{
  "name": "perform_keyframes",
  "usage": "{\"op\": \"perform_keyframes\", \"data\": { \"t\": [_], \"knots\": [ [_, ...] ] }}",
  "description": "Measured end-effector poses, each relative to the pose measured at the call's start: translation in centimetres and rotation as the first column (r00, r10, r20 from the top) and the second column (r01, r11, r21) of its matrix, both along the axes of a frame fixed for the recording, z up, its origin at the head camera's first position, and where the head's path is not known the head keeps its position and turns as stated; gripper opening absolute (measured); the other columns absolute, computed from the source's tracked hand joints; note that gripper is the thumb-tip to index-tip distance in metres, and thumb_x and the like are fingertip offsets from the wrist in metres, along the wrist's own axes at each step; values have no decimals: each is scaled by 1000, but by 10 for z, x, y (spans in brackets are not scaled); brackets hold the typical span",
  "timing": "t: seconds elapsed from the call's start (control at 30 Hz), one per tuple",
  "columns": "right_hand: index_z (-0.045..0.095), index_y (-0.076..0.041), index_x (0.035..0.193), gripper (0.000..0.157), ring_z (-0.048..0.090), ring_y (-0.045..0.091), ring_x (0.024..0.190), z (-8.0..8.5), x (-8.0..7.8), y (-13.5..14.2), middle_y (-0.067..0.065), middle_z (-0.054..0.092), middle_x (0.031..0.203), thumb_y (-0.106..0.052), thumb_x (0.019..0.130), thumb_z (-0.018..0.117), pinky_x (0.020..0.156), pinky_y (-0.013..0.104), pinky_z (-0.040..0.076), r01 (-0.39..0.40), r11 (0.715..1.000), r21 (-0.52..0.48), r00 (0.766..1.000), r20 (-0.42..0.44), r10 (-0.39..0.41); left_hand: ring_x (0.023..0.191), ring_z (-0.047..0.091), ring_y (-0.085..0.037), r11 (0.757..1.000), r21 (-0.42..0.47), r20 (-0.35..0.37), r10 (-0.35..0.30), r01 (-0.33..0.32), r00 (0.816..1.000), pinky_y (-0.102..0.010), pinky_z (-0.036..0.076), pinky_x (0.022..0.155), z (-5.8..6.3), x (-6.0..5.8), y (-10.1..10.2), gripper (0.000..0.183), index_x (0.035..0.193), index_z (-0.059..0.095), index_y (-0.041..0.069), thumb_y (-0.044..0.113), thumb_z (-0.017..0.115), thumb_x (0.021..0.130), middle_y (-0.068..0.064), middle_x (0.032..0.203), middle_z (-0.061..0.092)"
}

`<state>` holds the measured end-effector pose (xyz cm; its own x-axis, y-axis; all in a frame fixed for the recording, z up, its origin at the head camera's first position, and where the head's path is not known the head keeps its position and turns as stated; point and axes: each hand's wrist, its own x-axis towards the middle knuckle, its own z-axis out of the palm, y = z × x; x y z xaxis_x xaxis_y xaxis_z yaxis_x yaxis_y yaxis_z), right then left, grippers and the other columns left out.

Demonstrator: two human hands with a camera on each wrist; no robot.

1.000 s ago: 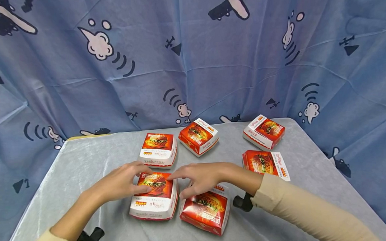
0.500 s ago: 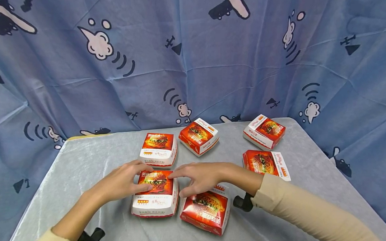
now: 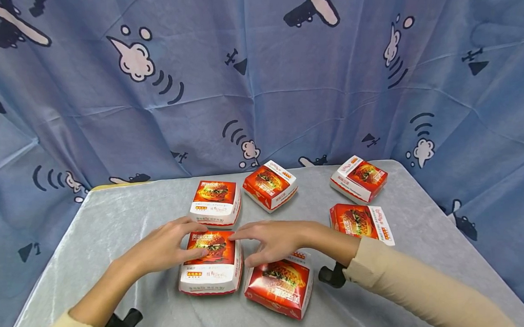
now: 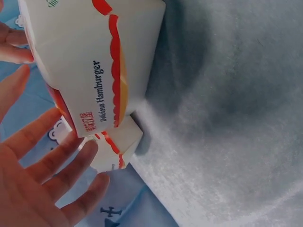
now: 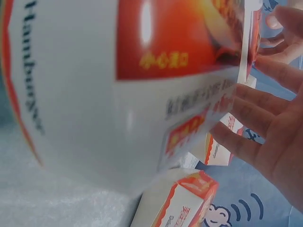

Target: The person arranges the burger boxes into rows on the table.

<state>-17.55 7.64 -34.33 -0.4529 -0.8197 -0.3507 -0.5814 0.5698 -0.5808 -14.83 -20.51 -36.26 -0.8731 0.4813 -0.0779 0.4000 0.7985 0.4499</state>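
Observation:
A red-and-white hamburger box [image 3: 210,273] lies at the front left, its back edge up against or very close to another hamburger box [image 3: 215,202]. My left hand [image 3: 162,248] is at its left side, thumb over the printed top and fingers toward the back edge. In the left wrist view, the fingers [image 4: 71,182] are spread and fairly straight beside the white side of a box [image 4: 94,61]. From the right, my right hand [image 3: 274,238] touches the same box's back right corner with an extended index finger. Its thumb is near a third hamburger box [image 3: 278,287], which it partly covers.
Another hamburger box [image 3: 269,185] sits turned at the back middle. Two more stand at the right: a rear box [image 3: 359,178] and a nearer box [image 3: 361,221], partly hidden by my right arm. A patterned blue curtain [image 3: 285,84] hangs behind the grey-covered table [image 3: 110,214].
The front left box has slid slightly away from me, toward the box behind it, mostly in the first half second. Both hands have stayed nearly in place.

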Motion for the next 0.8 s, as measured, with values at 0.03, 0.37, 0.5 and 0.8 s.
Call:
{"op": "perform_keyframes", "data": {
  "t": [0.03, 0.37, 0.5, 0.8],
  "knots": [
    [42, -20, 153, 62, 40, 14, 138, 0, 0, 2, 1, 40, 154, -34, 96, 63, 114, 37, 33, 3, 1000, -12, 1000, 9, -3, 105, 59, -19, 1000, 1, -13, -1, 1, 1000, -47, 52, 87, 1, 1, 1, 53, 125, 68, 18, 52, 74, 85, -1, 120, 61],
    [47, -12, 149, 58, 46, 15, 134, -1, 0, 27, 0, 50, 147, -27, 96, 64, 112, 37, 36, 33, 999, -35, 999, 5, -33, 116, 60, -27, 993, 62, -216, -83, 98, 973, -51, 49, 96, 5, 16, 30, 51, 132, 64, 19, 40, 76, 87, -6, 131, 60],
    [47, -15, 149, 58, 43, 12, 136, 0, -1, 37, -3, 49, 148, -30, 96, 64, 113, 41, 35, 67, 997, -26, 998, 8, -67, 119, 59, -28, 978, 45, -257, -185, 203, 949, -51, 48, 97, 9, 25, 49, 48, 131, 66, 18, 34, 76, 88, -7, 133, 61],
    [47, -13, 149, 58, 45, 22, 136, 3, 0, 57, 1, 48, 150, -32, 96, 64, 111, 47, 37, 86, 996, -37, 996, 11, -85, 120, 59, -17, 910, -17, -169, -412, 415, 896, -43, 48, 98, 13, 42, 83, 47, 136, 63, 23, 35, 71, 91, -2, 138, 59]
  ]
}}
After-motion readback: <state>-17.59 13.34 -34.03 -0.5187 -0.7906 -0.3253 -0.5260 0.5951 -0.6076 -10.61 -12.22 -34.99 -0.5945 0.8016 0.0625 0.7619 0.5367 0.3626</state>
